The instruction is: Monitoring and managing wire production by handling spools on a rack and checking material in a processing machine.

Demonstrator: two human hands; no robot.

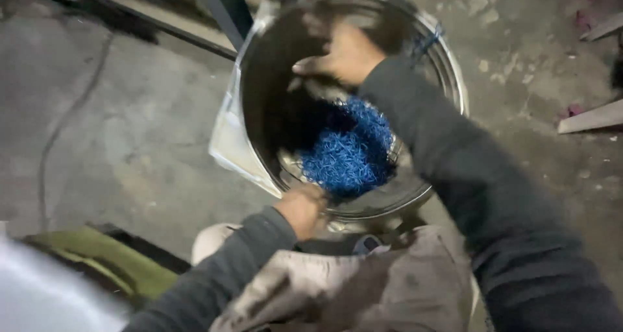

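Observation:
A round metal drum [448,72] stands on the concrete floor in front of me, seen from above. A heap of small blue pieces [350,154] lies at its bottom. My right hand [344,54] reaches deep inside the drum, above the blue heap, fingers curled and blurred; whether it holds anything is unclear. My left hand [302,209] grips the drum's near rim. Both arms wear dark grey sleeves.
A pale sheet [230,144] hangs at the drum's left side. Dark metal bars [162,27] cross the floor at the top left. A green object [104,260] lies at the lower left. Wooden strips [594,118] lie at the right. My knee in dirty trousers [363,286] is below the drum.

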